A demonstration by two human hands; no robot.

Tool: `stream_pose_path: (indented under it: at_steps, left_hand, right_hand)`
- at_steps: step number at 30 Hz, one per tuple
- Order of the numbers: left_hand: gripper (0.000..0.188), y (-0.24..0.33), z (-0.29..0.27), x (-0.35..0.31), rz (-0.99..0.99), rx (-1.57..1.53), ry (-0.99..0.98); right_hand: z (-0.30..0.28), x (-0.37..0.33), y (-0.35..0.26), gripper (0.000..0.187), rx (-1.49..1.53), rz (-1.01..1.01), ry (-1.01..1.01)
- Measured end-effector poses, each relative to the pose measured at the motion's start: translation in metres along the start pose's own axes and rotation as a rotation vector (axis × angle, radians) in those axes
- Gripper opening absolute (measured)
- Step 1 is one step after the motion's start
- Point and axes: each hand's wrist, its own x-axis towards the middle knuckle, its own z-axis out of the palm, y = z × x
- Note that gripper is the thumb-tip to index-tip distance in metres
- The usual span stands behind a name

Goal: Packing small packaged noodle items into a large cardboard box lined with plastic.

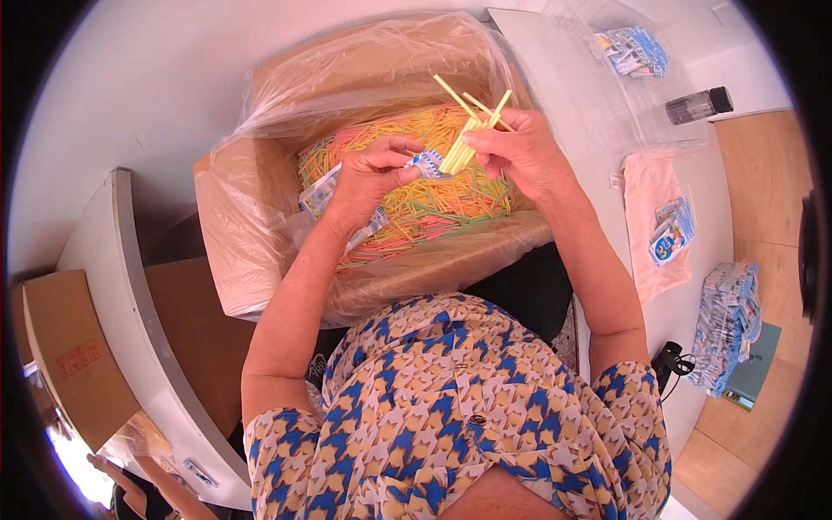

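Over a large cardboard box lined with clear plastic (230, 217), both of my hands are raised close together. My left hand (373, 178) is closed on a small blue and white plastic packet (425, 164). A bunch of thin pale-yellow sticks (459, 154) is pinched in my right hand (520, 152), some tips crossing and poking out above the fingers. The lower ends of the bunch meet the mouth of the packet; how far in they reach I cannot tell. Loose coloured sticks (433, 212) in yellow, orange, pink and green fill the box. More flat packets (321, 192) lie on them beneath my left wrist.
On the white table at right are a pink cloth (646, 182) with a packet (672, 232) on it, a clear plastic tray (589, 95), and a dark-capped bottle (698, 106). Stacked packets (726, 325) stand farther right. Another person's arm (165, 490) shows lower left, near a cardboard box (82, 355).
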Motion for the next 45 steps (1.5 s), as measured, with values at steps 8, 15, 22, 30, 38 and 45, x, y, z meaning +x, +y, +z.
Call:
stream_pose_path:
  at_steps: [8,15,22,30,38,45]
  left_hand:
    - [0.016,0.002,0.001,-0.002,-0.036,-0.014,0.017]
    - [0.020,-0.003,-0.001,-0.004,-0.124,-0.035,-0.028]
    - [0.021,-0.010,-0.003,-0.002,-0.127,-0.093,0.000]
    - [0.025,0.000,0.000,-0.004,-0.164,-0.103,-0.007]
    - [0.026,0.002,0.000,-0.005,-0.148,-0.179,-0.026]
    - [0.024,0.010,0.000,-0.005,-0.161,-0.167,-0.034]
  right_hand:
    - [0.026,-0.002,-0.004,0.018,-0.332,-0.140,0.059]
    - [0.019,-0.004,0.001,0.015,-0.454,-0.390,-0.037]
    - [0.014,-0.004,-0.001,0.012,-0.352,-0.373,-0.024]
    - [0.012,-0.010,-0.019,0.009,-0.367,-0.492,0.185]
    - [0.014,-0.012,-0.005,0.006,-0.321,-0.653,0.289]
    - [-0.001,-0.017,-0.008,0.010,-0.407,-0.789,0.252]
